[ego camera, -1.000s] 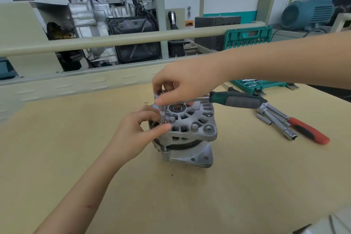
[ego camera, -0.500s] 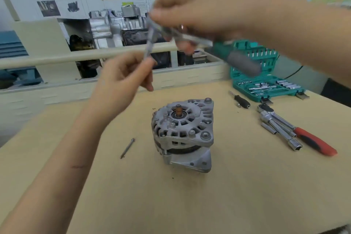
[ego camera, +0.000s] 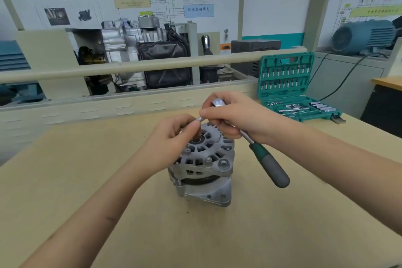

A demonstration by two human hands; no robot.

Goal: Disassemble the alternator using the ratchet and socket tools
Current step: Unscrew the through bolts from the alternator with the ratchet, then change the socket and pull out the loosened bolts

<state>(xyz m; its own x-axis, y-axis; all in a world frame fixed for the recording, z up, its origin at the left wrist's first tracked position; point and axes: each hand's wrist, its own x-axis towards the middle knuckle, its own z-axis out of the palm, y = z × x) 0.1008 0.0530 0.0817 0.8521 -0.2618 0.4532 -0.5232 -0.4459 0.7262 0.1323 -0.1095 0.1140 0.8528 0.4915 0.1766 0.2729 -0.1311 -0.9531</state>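
Note:
The grey alternator (ego camera: 206, 165) stands upright on the wooden table (ego camera: 282, 224), pulley shaft end up. Just above its top, my right hand (ego camera: 237, 117) grips the ratchet (ego camera: 272, 165) close to its silver head, and the green-grey handle slants down to the right. My left hand (ego camera: 171, 143) pinches a small silver piece (ego camera: 199, 118) at the ratchet's socket end, between thumb and fingers. Whether this piece is the socket or a bolt in it I cannot tell. Both hands cover the alternator's far rim.
An open green socket set case (ego camera: 289, 85) sits at the table's back right. Behind the table runs a beige rail (ego camera: 130, 67) with an engine display and wall charts beyond. My forearms cross the table's left and right sides.
Both hands have come down from head height to just above the alternator. The ratchet handle now points down and right. The camera has tilted; the loose bolt and red-handled tools are out of sight.

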